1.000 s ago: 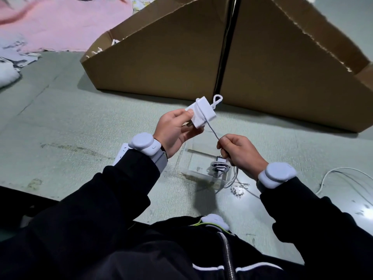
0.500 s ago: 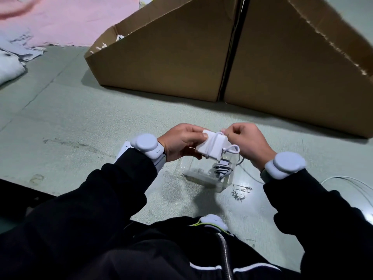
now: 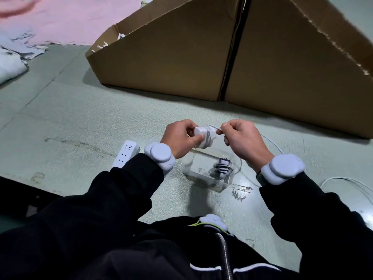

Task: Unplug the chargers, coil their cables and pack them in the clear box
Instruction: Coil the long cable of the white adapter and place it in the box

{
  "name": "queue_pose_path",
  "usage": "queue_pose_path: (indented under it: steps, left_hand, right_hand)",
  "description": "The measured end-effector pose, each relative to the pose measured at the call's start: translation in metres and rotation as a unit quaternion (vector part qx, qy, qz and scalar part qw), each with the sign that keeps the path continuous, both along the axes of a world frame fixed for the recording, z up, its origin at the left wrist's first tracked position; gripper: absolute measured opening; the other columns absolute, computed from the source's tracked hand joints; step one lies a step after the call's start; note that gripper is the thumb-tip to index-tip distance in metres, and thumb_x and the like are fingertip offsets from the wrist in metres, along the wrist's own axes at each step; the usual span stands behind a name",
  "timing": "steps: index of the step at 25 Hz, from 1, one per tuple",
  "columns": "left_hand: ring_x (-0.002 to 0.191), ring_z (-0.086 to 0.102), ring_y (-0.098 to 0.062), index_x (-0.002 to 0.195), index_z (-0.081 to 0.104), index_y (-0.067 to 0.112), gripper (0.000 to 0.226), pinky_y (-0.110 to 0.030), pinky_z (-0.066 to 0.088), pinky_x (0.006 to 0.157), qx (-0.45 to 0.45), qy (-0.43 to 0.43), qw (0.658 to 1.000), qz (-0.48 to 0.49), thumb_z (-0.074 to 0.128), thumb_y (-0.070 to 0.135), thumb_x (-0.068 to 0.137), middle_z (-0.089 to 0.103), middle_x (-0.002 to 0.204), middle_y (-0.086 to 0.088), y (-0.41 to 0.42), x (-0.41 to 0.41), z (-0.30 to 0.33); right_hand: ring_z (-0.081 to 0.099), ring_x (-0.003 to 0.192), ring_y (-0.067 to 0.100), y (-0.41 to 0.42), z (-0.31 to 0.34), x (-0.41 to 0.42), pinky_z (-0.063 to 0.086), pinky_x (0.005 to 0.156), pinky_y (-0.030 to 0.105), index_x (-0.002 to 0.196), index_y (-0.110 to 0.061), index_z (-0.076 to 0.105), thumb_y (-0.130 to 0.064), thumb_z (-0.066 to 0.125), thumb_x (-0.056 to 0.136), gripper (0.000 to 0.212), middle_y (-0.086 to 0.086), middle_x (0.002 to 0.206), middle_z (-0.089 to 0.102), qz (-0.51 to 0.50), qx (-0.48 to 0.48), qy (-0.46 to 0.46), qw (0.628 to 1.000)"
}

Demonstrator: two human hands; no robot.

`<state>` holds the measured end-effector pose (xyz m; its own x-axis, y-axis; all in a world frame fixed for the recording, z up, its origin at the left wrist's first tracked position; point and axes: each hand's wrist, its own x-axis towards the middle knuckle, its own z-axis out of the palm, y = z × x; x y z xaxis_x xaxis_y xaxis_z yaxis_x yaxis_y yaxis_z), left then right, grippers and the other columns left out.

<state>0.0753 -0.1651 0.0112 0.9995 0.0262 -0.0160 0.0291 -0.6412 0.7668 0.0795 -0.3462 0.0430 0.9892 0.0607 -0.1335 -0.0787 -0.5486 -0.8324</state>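
My left hand (image 3: pixel 179 138) grips a white charger (image 3: pixel 202 136) with several turns of its thin white cable wrapped around the body. My right hand (image 3: pixel 243 140) pinches the loose cable (image 3: pixel 219 129) just right of the charger, and the rest of the cable loops away behind my right wrist. Both hands hover just above the clear box (image 3: pixel 210 170) on the floor. Inside the box lies another charger (image 3: pixel 221 167) with a grey cable coiled around it.
A white power strip (image 3: pixel 126 153) lies on the green floor left of my left wrist. Two large cardboard panels (image 3: pixel 201 57) stand behind the hands. More white cable (image 3: pixel 343 181) trails on the floor at the right. Pink and white cloth (image 3: pixel 60 21) lies far left.
Both hands came down from chest height to just over the clear box. More cable is wound on the charger, and my right hand has shifted from the charger to pinching the cable beside it.
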Motion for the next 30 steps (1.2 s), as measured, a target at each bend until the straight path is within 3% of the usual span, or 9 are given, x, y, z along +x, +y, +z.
queue_pose_path:
  steps: [3,5,10,14,17,21,25,30]
  left_hand:
    - [0.074,0.068,-0.018,0.091,0.069,0.015,0.021,-0.041,0.060,0.070,-0.062,-0.003,0.996,0.066,0.076,0.028,0.075,0.066,0.077,0.005,0.000,0.001,-0.001]
    - [0.070,0.070,-0.025,0.089,0.067,0.012,0.019,-0.044,0.061,0.067,-0.159,0.014,0.983,0.094,0.076,0.023,0.076,0.064,0.074,0.004,-0.003,0.001,0.002]
    - [0.073,0.067,-0.030,0.090,0.063,0.002,0.012,-0.047,0.061,0.072,-0.356,0.054,0.923,0.138,0.070,0.009,0.084,0.063,0.080,-0.010,-0.006,0.005,0.008]
    - [0.078,0.066,-0.033,0.086,0.061,0.003,0.007,-0.043,0.061,0.072,-0.458,0.085,0.876,0.126,0.063,0.009,0.089,0.063,0.086,-0.021,-0.005,0.006,0.016]
    - [0.069,0.066,-0.028,0.086,0.060,0.001,0.010,-0.039,0.061,0.069,-0.495,0.096,0.856,0.114,0.060,0.009,0.091,0.063,0.080,-0.017,-0.006,0.004,0.023]
    - [0.063,0.066,-0.026,0.101,0.061,-0.006,0.020,-0.035,0.060,0.063,-0.521,0.128,0.839,0.093,0.056,0.012,0.093,0.061,0.081,-0.016,-0.001,0.001,0.029]
    - [0.064,0.065,-0.023,0.110,0.058,-0.009,0.029,-0.033,0.056,0.059,-0.489,0.192,0.851,0.019,0.057,0.011,0.089,0.062,0.084,-0.016,0.000,-0.005,0.025]
    - [0.067,0.057,-0.024,0.099,0.065,0.000,0.027,-0.032,0.056,0.055,-0.450,0.248,0.854,-0.086,0.061,0.016,0.077,0.058,0.080,-0.013,-0.001,-0.008,0.018]
  right_hand:
    - [0.042,0.039,0.001,0.004,-0.005,-0.005,0.033,0.049,0.025,0.079,-0.017,0.069,-0.027,0.047,0.097,0.030,-0.002,0.058,0.061,0.031,0.026,0.024,0.999]
    - [0.042,0.041,0.005,0.007,-0.009,-0.008,0.033,0.048,0.026,0.082,-0.017,0.068,-0.026,0.047,0.098,0.029,-0.005,0.056,0.059,0.044,0.055,0.039,0.997]
    - [0.041,0.049,0.014,0.008,-0.016,-0.009,0.034,0.050,0.029,0.080,-0.017,0.067,-0.024,0.046,0.100,0.030,-0.004,0.057,0.060,0.079,0.091,0.064,0.991]
    - [0.044,0.047,0.008,0.004,-0.024,-0.009,0.035,0.052,0.026,0.080,-0.017,0.066,-0.022,0.045,0.100,0.030,-0.001,0.062,0.064,0.118,0.065,0.078,0.988]
    - [0.046,0.047,0.001,-0.002,-0.029,-0.007,0.037,0.057,0.026,0.080,-0.018,0.065,-0.024,0.045,0.100,0.029,-0.003,0.065,0.066,0.129,0.032,0.083,0.988]
    - [0.054,0.060,0.012,-0.013,-0.034,-0.004,0.042,0.062,0.029,0.080,-0.020,0.065,-0.022,0.049,0.098,0.023,-0.003,0.069,0.067,0.124,-0.042,0.069,0.989]
    - [0.053,0.062,0.015,-0.020,-0.034,0.002,0.039,0.058,0.027,0.072,-0.017,0.062,-0.031,0.057,0.093,0.026,0.003,0.068,0.064,0.071,-0.097,0.051,0.991]
    - [0.054,0.062,0.023,-0.024,-0.022,0.009,0.042,0.058,0.033,0.063,-0.019,0.060,-0.029,0.068,0.084,0.024,0.004,0.061,0.061,0.044,-0.156,-0.028,0.986]
